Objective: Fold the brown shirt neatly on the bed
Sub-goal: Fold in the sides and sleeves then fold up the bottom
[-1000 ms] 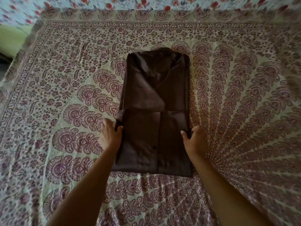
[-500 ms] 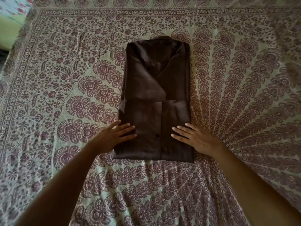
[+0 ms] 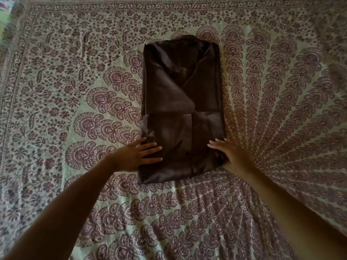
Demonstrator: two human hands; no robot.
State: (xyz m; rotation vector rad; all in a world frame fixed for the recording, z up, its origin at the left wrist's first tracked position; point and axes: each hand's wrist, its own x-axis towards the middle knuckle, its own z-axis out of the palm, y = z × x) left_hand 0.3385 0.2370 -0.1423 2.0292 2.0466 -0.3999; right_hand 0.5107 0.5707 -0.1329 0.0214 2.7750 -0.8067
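Left hand: the left hand (image 3: 138, 155) lies flat and released, fingers spread, on the near-left part of the shirt, palm half on the bedspread; it grips nothing
Shirt, place: the dark brown, slightly glossy fabric shirt (image 3: 181, 107) lies in the middle of the bed, folded into a tall narrow rectangle, collar at the far end, the hem already turned up over the near third
Shirt, handling: judged light, soft and limp, with a sheen that suggests it may slide on itself; layers are likely to shift if lifted from one corner only
Shirt, where to hold: for the next fold, pinching both near corners at once looks best, one in each hand, so the stacked layers travel together; pressing flat along the near edge should set the crease
Button: a small dark button (image 3: 187, 153) shows on the placket of the near panel, a hard spot to keep off the fold line
Right hand: the right hand (image 3: 228, 155) rests at the near-right edge of the shirt, fingers stretched out over the cloth, the edge bunched a little beside it; whether its thumb has caught fabric cannot be told
Bed: a pale green bedspread with maroon paisley and fan print (image 3: 75, 91) covers it, soft and wrinkled near the forearms
Writing: no brand, label or readable text shows anywhere
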